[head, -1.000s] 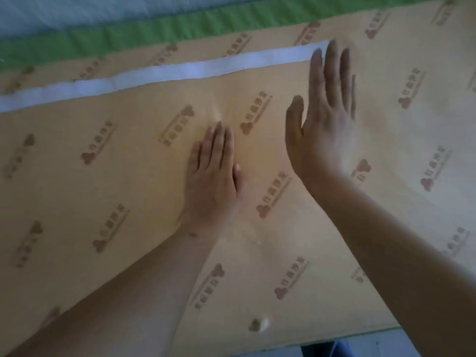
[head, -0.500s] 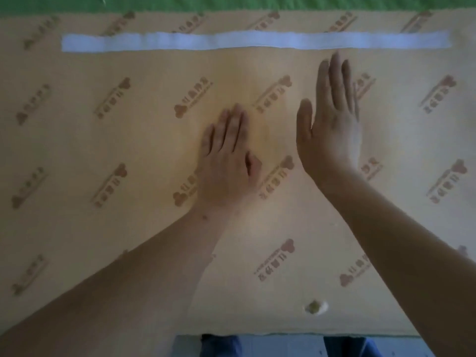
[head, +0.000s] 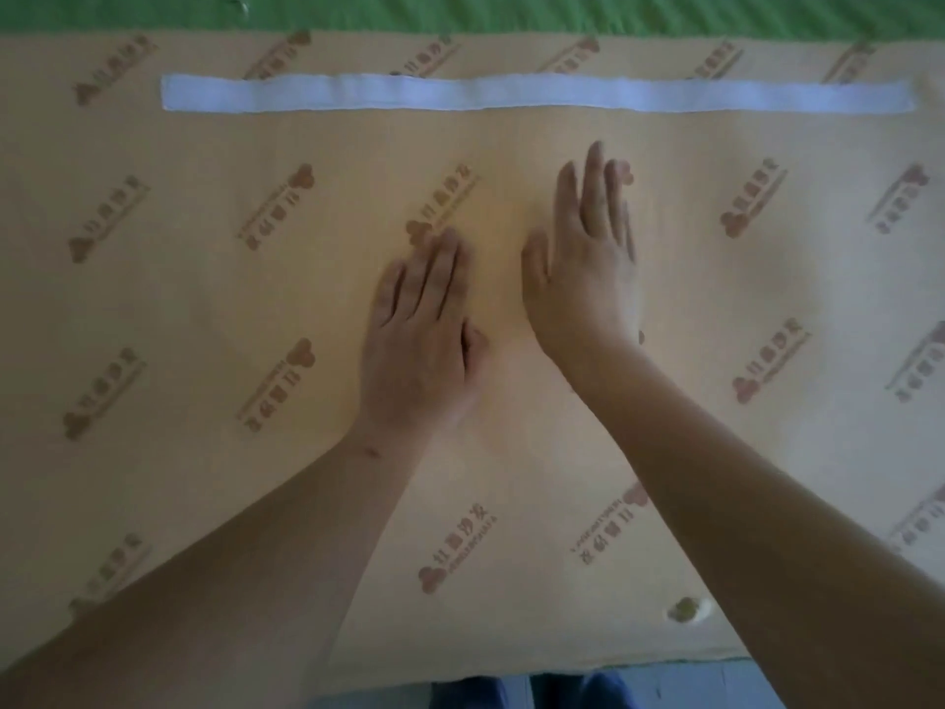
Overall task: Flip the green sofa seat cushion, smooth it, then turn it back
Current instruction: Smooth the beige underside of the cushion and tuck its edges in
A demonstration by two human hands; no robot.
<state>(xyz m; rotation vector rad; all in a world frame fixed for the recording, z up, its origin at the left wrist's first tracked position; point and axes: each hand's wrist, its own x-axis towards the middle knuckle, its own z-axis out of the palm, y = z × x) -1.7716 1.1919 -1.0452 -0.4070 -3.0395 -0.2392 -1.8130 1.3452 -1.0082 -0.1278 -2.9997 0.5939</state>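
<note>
The seat cushion lies with its tan underside up, printed with repeated brown logos and filling most of the view. A white fabric strip runs across it near the far edge. My left hand lies flat on the middle of the underside, fingers straight and together. Just to its right, my right hand also rests flat on the fabric, fingers straight and pointing away from me. Neither hand holds anything.
Green sofa fabric shows in a band beyond the cushion's far edge. A small pale blemish marks the underside near the front edge. Below that edge, blue trouser legs and a bit of floor are visible.
The view has swung from slanted to square-on over the cushion. Both hands have slid a little toward me across the underside, staying flat and side by side.
</note>
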